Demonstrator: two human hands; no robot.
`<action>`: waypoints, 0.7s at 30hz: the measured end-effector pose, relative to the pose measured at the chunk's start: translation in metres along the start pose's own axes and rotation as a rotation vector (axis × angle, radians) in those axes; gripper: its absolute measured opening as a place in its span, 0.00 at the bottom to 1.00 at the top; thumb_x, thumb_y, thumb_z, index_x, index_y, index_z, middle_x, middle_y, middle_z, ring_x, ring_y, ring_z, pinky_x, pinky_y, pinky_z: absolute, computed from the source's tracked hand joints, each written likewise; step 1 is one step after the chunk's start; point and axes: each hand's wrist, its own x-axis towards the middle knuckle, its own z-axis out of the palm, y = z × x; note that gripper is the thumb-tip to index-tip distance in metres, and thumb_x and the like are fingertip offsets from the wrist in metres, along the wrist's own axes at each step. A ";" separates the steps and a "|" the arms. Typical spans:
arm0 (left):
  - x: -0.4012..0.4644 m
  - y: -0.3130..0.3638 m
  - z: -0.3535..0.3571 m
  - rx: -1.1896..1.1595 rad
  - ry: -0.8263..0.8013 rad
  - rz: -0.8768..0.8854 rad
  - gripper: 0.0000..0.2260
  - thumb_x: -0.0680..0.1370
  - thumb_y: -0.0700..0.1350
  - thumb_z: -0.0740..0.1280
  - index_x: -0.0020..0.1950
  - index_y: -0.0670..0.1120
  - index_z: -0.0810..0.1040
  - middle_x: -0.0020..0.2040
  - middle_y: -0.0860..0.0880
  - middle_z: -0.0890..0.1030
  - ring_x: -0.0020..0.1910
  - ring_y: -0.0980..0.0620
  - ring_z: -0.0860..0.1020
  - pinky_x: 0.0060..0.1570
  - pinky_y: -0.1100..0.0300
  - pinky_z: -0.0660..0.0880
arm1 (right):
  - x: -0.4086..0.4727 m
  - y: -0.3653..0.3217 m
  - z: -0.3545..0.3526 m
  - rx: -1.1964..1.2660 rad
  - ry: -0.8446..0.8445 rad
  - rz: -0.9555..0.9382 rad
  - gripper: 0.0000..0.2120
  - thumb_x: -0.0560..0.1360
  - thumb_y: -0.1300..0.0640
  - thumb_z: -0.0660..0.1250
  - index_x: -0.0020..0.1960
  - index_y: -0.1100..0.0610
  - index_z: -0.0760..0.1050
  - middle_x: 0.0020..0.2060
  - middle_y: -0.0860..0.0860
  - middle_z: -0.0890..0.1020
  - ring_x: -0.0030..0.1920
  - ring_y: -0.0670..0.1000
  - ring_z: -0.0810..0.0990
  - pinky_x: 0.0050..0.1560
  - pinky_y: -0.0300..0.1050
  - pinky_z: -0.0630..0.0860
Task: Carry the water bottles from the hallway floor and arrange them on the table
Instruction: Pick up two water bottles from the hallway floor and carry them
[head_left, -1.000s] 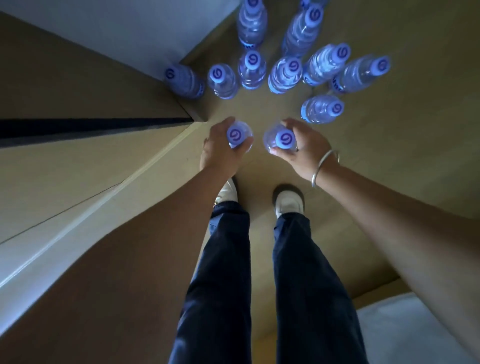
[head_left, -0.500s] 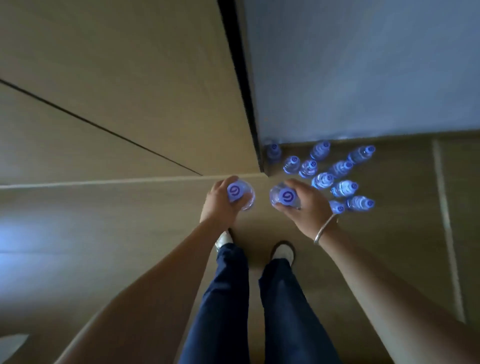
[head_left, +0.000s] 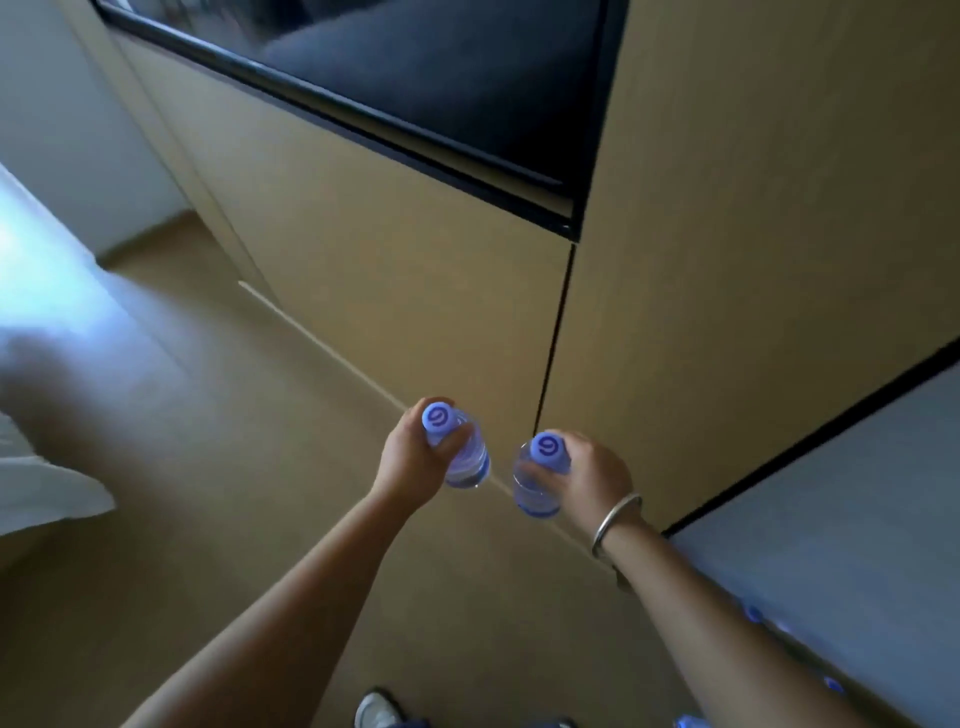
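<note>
My left hand (head_left: 415, 462) grips a clear water bottle (head_left: 465, 457) with a blue cap just below its neck, held upright in front of me. My right hand (head_left: 592, 475) grips a second water bottle (head_left: 535, 488) the same way; a metal bangle sits on that wrist. The two bottles hang side by side, a small gap between them, above the tan floor. A few blue caps of the floor bottles (head_left: 753, 614) peek out behind my right forearm at the lower right; most of that group is hidden.
A tall tan cabinet (head_left: 415, 249) with a dark recess (head_left: 441, 67) stands straight ahead. White bedding (head_left: 47, 483) lies at the left edge. A pale wall (head_left: 831, 519) runs along the right. Open floor (head_left: 208, 395) stretches to the left front. My shoe (head_left: 376, 709) shows at the bottom.
I have turned left and risen away from the bottle group, which has slid from ahead to behind my right arm. Both hands still hold their bottles.
</note>
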 end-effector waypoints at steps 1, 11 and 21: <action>0.004 -0.002 -0.022 -0.020 0.049 0.001 0.08 0.72 0.47 0.71 0.45 0.57 0.74 0.40 0.59 0.78 0.40 0.58 0.75 0.39 0.69 0.68 | 0.009 -0.020 0.008 -0.016 -0.008 -0.029 0.13 0.68 0.44 0.72 0.47 0.50 0.78 0.41 0.46 0.80 0.41 0.48 0.77 0.40 0.40 0.67; 0.034 -0.049 -0.251 -0.056 0.384 -0.021 0.08 0.72 0.48 0.70 0.39 0.50 0.73 0.32 0.55 0.76 0.36 0.52 0.73 0.40 0.60 0.69 | 0.073 -0.214 0.136 -0.096 -0.111 -0.272 0.13 0.71 0.43 0.69 0.45 0.53 0.76 0.42 0.49 0.79 0.41 0.49 0.74 0.40 0.40 0.65; 0.042 -0.127 -0.390 -0.010 0.584 -0.147 0.10 0.73 0.50 0.70 0.36 0.52 0.71 0.35 0.52 0.77 0.39 0.48 0.75 0.45 0.55 0.71 | 0.105 -0.349 0.270 -0.167 -0.334 -0.451 0.13 0.72 0.42 0.66 0.40 0.51 0.71 0.38 0.49 0.76 0.38 0.52 0.73 0.39 0.43 0.67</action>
